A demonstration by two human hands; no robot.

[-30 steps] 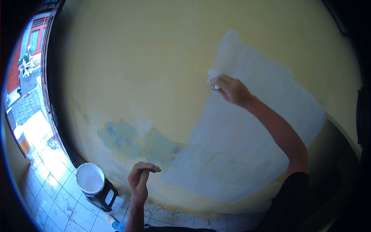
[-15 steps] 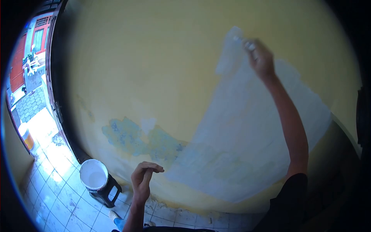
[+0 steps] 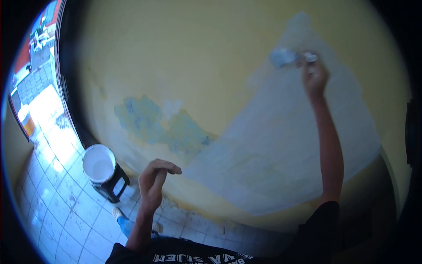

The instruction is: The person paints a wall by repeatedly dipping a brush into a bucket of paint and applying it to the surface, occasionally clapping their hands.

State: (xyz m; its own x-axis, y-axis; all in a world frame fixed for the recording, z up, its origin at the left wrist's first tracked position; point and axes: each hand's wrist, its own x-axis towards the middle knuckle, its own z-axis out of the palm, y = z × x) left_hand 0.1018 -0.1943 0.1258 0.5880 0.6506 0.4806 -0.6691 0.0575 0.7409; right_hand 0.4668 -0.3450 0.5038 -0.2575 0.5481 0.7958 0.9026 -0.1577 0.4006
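Note:
My right hand (image 3: 315,78) is raised against the yellow wall (image 3: 189,53), its fingers closed round the handle of a paintbrush (image 3: 283,57). The brush's wide head points left and lies at the upper left edge of a large whitish painted patch (image 3: 281,149). Low in front of the wall, my left hand (image 3: 156,178) hangs in the air with bent fingers and the thumb beneath them; nothing shows in it. To its left, a white bucket (image 3: 99,163) with pale contents stands on a dark stool (image 3: 110,187).
Bluish-green bare spots (image 3: 140,119) mark the wall at left centre. A tiled floor (image 3: 70,220) runs below, with my foot (image 3: 118,213) near the stool. An open doorway at far left shows another bucket (image 3: 27,123) outside. Something dark lies at the right edge.
The view has tilted down and shifted. My right hand has moved right and lower on the wall with the brush, and the whitish patch now reaches higher. My left hand keeps its bent shape.

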